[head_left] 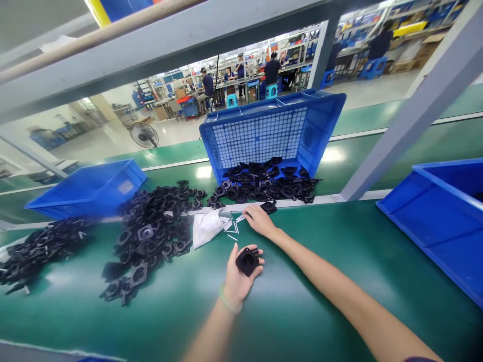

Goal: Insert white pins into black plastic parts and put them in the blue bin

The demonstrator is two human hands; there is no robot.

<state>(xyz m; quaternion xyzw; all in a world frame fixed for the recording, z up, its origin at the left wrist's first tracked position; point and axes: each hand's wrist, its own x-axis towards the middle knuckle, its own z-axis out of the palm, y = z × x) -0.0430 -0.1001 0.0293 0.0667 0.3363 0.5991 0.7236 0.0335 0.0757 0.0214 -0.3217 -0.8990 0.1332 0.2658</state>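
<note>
My left hand (238,279), palm up, cradles a square black plastic housing (247,261) with a round recess in its middle. Farther forward, my right hand (258,219) reaches down to the green surface with its fingers pinched on thin white sticks (240,218); how many it grips is hard to see. More loose white sticks (232,237) lie just left of those fingertips. They lie by the mouth of a white plastic bag (207,229). Beside my right hand, one black part (268,206) rests on the pale rail.
A heap of black parts (151,231) lies left of the bag, another pile (45,249) farther left. A tipped blue crate (256,136) spills more black parts ahead. Blue bins stand left (90,191) and right (437,221). A slanted metal post (396,115) rises at right.
</note>
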